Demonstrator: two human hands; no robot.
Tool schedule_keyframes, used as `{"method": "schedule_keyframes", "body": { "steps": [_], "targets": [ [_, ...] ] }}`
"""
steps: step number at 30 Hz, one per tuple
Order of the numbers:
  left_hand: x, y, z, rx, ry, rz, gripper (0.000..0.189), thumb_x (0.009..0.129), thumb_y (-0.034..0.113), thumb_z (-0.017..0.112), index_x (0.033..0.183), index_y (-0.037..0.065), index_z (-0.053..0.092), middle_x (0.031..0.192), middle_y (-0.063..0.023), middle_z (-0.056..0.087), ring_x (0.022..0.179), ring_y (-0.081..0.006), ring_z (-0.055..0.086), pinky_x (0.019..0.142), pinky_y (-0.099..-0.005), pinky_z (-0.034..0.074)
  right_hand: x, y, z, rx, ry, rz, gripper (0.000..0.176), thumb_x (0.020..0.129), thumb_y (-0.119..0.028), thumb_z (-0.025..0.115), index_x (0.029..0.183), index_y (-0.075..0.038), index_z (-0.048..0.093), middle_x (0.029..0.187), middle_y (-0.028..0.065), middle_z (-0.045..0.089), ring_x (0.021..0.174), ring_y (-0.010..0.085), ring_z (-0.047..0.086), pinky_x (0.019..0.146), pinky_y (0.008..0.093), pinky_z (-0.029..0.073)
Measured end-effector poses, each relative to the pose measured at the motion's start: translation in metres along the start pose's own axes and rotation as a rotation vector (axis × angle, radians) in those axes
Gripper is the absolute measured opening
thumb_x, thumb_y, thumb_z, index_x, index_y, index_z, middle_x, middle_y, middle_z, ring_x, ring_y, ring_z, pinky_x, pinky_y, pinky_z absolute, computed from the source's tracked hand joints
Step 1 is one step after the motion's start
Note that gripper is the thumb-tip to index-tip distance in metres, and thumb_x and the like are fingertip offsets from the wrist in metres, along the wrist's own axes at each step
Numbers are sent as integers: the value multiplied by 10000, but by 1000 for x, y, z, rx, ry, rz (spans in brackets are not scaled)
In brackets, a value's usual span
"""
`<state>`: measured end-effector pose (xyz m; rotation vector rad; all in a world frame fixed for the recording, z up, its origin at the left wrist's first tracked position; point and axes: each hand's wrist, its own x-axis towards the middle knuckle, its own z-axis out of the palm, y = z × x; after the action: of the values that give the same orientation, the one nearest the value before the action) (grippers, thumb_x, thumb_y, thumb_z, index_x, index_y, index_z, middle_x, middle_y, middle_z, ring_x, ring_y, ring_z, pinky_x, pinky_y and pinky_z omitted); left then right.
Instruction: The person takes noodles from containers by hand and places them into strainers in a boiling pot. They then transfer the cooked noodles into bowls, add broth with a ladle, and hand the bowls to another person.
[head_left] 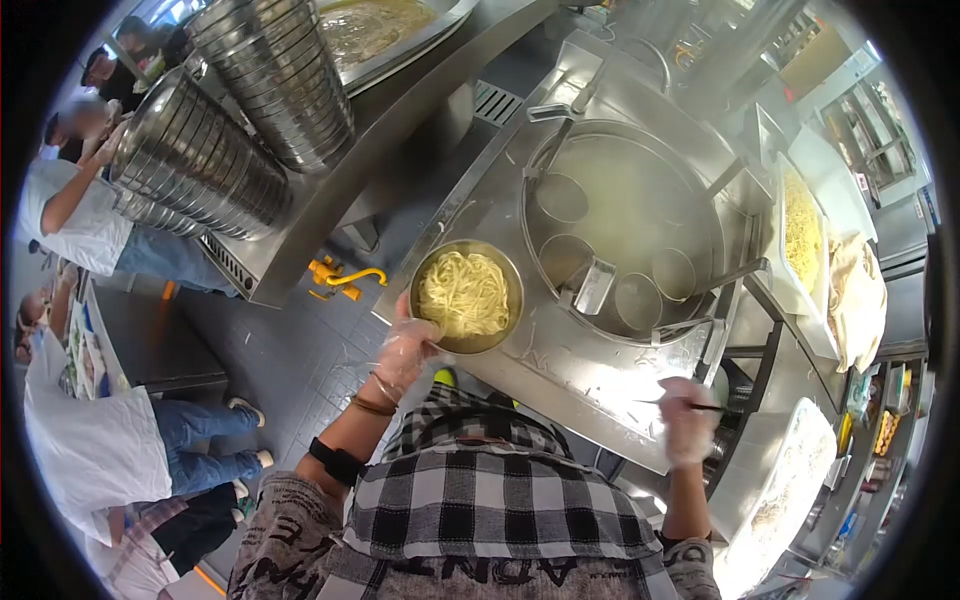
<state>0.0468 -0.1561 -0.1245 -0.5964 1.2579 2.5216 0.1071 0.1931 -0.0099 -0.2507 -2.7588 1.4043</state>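
My gloved left hand [408, 345] grips the lower left rim of a round metal bowl [518, 300]. Pale cooked noodles [463, 293] fill it, and it is held over the left edge of the steel stove top. On the right, my gloved right hand [688, 420] is smeared by motion near the stove's front corner. It is closed around a thin dark stick [712, 407], whose exact kind I cannot make out. Ahead of my hands is a large round pot [640, 185] of cloudy, steaming liquid, with several round noodle strainers [637, 302] hanging inside its rim.
Stacked metal bowls [205, 130] stand on a counter at upper left, beside a wide pan [385, 30] of brown liquid. White trays of yellow noodles [800, 225] and pale food [785, 480] line the right side. People [90, 430] stand at left. A yellow valve [345, 278] juts near the floor.
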Motion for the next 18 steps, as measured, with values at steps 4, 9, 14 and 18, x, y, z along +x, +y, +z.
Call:
{"method": "schedule_keyframes", "body": {
  "steps": [4,9,14,18],
  "targets": [
    [-1,2,-4,35,26,-13,740,631,-30,480,1272,144,154,1061,-114,463,793,-228,564,489,-311,519,-3,-39,56,729,221,-305,162,818,-197,491,828,-36,513,750,92,519,590,137,476,519,263,410],
    [-11,18,-4,3,10,-48,764,619,-48,468,1279,157,142,1079,-120,442,813,-233,552,477,-322,522,21,-10,162,1202,82,-19,161,815,-204,492,862,-50,501,806,84,510,701,154,485,571,267,411],
    [-16,22,-13,6,-76,-26,783,610,-68,461,1288,159,140,1088,-117,427,818,-237,544,466,-316,522,9,-42,135,1041,242,-9,218,811,-270,508,836,-60,456,728,80,505,612,147,492,502,245,414],
    [-22,24,-13,22,-63,32,788,611,-70,462,1290,163,137,1093,-121,422,805,-242,546,466,-321,523,5,-30,149,1011,145,1,184,801,-250,526,837,-86,450,726,70,508,592,155,511,462,260,421]
  ]
}}
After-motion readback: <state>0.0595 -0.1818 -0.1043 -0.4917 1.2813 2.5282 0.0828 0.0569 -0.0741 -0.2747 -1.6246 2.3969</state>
